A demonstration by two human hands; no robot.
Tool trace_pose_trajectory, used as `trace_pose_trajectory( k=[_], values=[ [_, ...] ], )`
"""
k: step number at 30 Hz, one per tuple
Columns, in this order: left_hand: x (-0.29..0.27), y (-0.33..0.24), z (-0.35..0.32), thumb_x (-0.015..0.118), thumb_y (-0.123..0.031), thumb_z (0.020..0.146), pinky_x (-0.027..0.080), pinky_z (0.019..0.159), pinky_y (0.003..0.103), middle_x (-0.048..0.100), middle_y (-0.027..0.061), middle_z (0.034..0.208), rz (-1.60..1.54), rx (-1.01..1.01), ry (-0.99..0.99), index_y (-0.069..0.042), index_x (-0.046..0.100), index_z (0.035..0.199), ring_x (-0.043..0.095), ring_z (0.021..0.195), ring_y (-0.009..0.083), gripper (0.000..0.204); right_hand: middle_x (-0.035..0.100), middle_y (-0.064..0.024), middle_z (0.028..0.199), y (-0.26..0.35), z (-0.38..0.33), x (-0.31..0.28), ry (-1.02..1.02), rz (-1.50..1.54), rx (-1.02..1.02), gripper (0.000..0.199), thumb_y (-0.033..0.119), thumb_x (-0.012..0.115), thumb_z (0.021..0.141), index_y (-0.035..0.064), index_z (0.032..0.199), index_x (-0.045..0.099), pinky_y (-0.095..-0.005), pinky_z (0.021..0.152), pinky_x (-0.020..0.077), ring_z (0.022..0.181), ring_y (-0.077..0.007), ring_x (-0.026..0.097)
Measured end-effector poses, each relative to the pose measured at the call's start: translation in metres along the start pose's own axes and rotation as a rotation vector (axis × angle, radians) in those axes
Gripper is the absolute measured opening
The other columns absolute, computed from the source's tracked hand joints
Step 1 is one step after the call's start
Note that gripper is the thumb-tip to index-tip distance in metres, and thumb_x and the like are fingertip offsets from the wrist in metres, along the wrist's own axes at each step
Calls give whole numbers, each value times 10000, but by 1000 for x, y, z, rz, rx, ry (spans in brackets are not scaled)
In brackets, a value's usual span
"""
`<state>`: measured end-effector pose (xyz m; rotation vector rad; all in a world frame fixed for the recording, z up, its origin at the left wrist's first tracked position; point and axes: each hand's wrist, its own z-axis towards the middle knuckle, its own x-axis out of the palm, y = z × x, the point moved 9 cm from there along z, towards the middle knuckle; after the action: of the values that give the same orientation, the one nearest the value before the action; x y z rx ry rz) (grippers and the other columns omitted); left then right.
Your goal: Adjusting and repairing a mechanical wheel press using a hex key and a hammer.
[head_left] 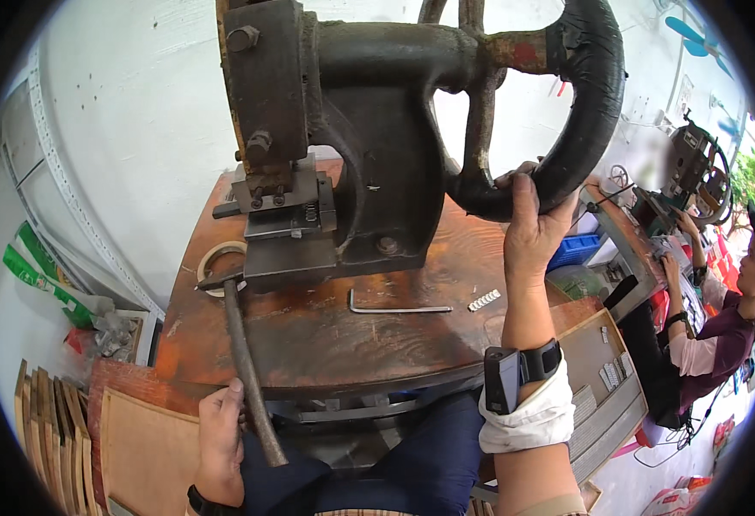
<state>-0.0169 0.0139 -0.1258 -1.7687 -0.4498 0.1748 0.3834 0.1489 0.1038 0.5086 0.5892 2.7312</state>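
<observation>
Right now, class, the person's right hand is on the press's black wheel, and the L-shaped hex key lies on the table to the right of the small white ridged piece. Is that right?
Not quite: the head view shows the hex key to the left of the white piece. The right hand is indeed on the wheel.

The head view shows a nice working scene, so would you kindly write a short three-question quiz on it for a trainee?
1. Which hand grips the black-wrapped wheel?
2. True or false: the L-shaped hex key lies on the wooden tabletop.
3. What colour is the crate beyond the raised forearm? A) red B) blue C) white

Key: 1. the right hand; 2. true; 3. B.
</observation>
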Motion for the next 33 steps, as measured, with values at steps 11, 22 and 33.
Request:
trace_pose_trajectory(
  k=[11, 22, 33],
  values=[
    [13, 4, 2, 519, -369, 867, 443, 346, 273, 526, 98, 538, 9, 63, 23, 29, 535, 793, 527, 402, 183, 406, 569, -60, 764, 2, -1, 11, 37, -78, 18, 454, 120, 683, 757, 12, 1089, 392, -265, 630, 463, 663, -129, 549],
    [14, 2, -1, 488, -391, 881, 436, 338, 264, 503, 106, 477, 5, 83, -34, 27, 531, 792, 518, 379, 181, 429, 578, -77, 813, 0, -2, 11, 37, -73, 40, 462, 106, 689, 751, 10, 1088, 389, -263, 670, 458, 717, -134, 553],
    [12, -1, 0, 461, -382, 898, 445, 324, 263, 530, 88, 594, -31, 73, -70, 5, 497, 795, 520, 410, 162, 403, 583, -90, 811, -1, -2, 11, 30, -68, 39, 452, 120, 692, 750, 3, 1070, 395, -264, 673, 455, 720, -147, 562]
  ],
)
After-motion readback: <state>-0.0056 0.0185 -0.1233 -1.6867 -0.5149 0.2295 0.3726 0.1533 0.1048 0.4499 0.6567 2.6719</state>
